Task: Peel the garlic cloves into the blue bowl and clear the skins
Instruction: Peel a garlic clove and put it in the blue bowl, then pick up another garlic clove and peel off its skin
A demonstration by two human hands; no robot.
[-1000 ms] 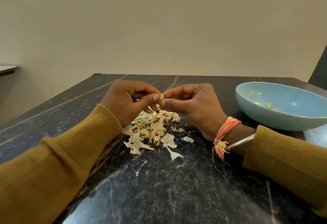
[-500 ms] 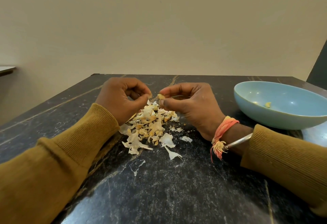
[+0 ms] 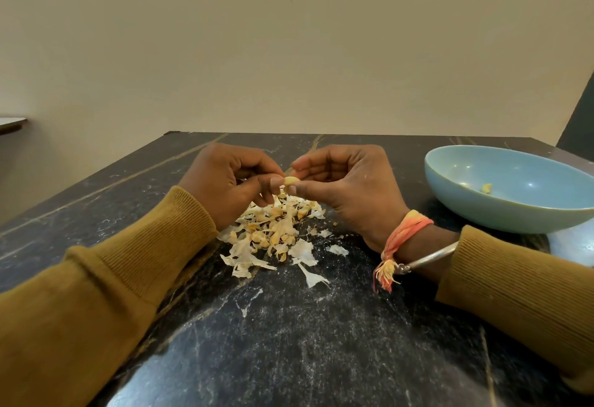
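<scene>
A small pale garlic clove [image 3: 291, 180] is pinched between the thumb and fingers of my right hand [image 3: 347, 188]. My left hand [image 3: 229, 186] meets it from the left, its thumb and curled fingers pinching at the clove's left end. Both hands hover just above a heap of white and yellowish garlic skins [image 3: 276, 229] on the black marble table [image 3: 289, 342]. The blue bowl [image 3: 501, 210] stands to the right of my right hand, with a peeled clove [image 3: 486, 188] and a smaller bit inside.
Loose skin flakes [image 3: 313, 278] lie scattered toward me from the heap. The table's far edge meets a beige wall. An orange thread band and a metal bangle [image 3: 427, 260] sit on my right wrist. A shelf corner [image 3: 11, 123] juts out at far left.
Half a second ago my hands were apart, the right one alone holding the clove. Now the left hand has come back to the clove and pinches it again.
</scene>
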